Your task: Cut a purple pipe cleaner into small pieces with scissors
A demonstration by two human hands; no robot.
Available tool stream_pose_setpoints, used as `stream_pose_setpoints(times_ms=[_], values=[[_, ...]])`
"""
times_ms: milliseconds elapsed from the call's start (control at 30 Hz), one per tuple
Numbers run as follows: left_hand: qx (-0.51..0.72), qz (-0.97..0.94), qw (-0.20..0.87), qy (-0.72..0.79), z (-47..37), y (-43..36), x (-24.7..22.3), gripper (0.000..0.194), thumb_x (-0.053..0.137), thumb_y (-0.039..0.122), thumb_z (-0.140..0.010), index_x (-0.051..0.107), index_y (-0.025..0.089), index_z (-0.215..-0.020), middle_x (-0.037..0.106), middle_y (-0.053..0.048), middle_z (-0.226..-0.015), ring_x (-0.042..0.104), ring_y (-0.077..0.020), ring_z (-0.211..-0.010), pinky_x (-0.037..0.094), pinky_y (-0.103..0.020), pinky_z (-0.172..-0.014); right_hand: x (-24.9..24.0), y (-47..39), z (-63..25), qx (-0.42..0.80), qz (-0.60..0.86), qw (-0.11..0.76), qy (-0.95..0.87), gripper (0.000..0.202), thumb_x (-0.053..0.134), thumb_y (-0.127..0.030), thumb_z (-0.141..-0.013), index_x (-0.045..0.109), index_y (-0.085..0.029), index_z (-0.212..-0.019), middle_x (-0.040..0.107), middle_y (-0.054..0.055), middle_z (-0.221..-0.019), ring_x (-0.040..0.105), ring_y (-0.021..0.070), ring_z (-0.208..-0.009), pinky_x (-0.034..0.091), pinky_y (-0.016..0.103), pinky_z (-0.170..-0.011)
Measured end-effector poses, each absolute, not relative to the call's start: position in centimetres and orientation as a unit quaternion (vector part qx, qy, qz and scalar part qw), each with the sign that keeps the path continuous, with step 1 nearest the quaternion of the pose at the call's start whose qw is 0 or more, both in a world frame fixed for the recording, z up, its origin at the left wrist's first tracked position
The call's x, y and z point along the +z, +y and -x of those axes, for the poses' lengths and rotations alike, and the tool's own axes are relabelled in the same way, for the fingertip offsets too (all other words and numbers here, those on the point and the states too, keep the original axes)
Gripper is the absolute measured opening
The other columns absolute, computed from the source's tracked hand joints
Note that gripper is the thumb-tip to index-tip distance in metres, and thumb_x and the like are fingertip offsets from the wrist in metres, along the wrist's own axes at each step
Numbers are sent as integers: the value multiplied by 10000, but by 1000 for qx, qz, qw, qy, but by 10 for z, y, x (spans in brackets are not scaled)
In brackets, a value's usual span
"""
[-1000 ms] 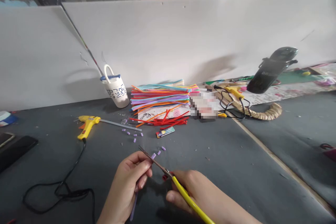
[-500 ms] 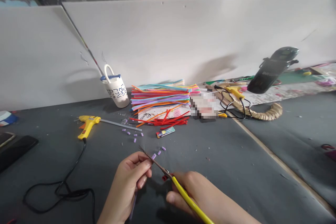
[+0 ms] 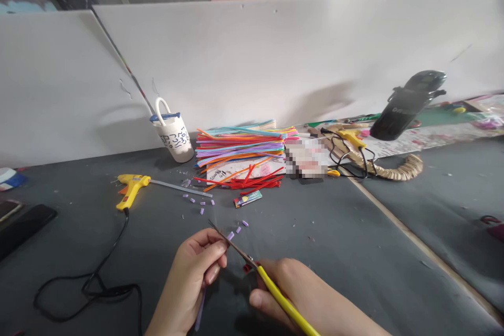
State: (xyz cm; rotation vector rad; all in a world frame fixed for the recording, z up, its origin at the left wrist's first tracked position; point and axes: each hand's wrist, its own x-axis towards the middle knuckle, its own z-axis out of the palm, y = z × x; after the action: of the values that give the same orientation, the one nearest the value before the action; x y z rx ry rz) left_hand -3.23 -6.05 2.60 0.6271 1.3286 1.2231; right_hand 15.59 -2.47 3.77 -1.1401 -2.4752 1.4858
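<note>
Between thumb and fingers, my left hand [image 3: 199, 268] pinches a purple pipe cleaner [image 3: 200, 308], whose long end hangs down below the palm. My right hand [image 3: 289, 286] is closed around a pair of scissors [image 3: 271, 286] with yellow-covered handles. The scissor blades point up and left, lying across the pipe cleaner at my left fingertips. Just past the blades, short purple cut pieces [image 3: 238, 230] rest on the dark table. Several more purple bits [image 3: 202, 211] are scattered a little farther away. Something small and red [image 3: 247, 268] shows at the scissors beside my right fingers.
A yellow glue gun [image 3: 134, 189] with a grey stick and coiled black cord lies left. Bundled coloured pipe cleaners [image 3: 240, 147], red strips [image 3: 255, 184] and a small box [image 3: 248, 199] lie ahead. A white cup [image 3: 175, 139], phone [image 3: 29, 231] and black bottle [image 3: 405, 107] stand around.
Hands, scissors and pipe cleaner hold nearly the same position. Only a very slight shift of the whole view shows.
</note>
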Motion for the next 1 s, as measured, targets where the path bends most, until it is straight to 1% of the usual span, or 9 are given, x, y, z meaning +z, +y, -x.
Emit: stream_pose_setpoints(times_ms=[367,500,633,800,1000], values=[[523,-260,584,564,33,-59,26,123,626,232,-703,608,125,-645,526,37,-462,263,5,-351,141,-134,-370,36,-24,-156,477,369,14,-798,324,414,-467,-845,408,-190,-678,407,-49,-593,315,73,-500,227,182,-437],[526,-263,582,561,32,-58,26,128,625,237,-702,616,122,-648,526,35,-464,263,7,-350,133,-136,-371,38,-24,-154,469,375,6,-800,320,406,-457,-846,414,-187,-674,404,-48,-584,311,72,-493,218,186,-431],[524,-267,582,562,33,-59,25,120,617,229,-717,622,122,-662,530,35,-472,263,6,-355,140,-136,-373,39,-25,-153,469,385,-4,-795,307,410,-446,-841,450,-185,-684,430,-39,-589,324,78,-494,222,189,-432],[516,-279,579,566,34,-58,25,124,628,235,-707,630,120,-662,518,38,-467,267,0,-356,149,-142,-373,40,-26,-152,451,395,7,-800,333,427,-481,-825,499,-177,-711,452,-30,-597,320,86,-503,231,201,-453],[516,-280,575,570,34,-57,24,138,625,243,-715,614,124,-646,514,44,-465,266,-5,-358,148,-148,-379,39,-26,-151,455,390,5,-800,329,424,-476,-827,461,-185,-677,410,-44,-580,298,78,-490,208,192,-433]])
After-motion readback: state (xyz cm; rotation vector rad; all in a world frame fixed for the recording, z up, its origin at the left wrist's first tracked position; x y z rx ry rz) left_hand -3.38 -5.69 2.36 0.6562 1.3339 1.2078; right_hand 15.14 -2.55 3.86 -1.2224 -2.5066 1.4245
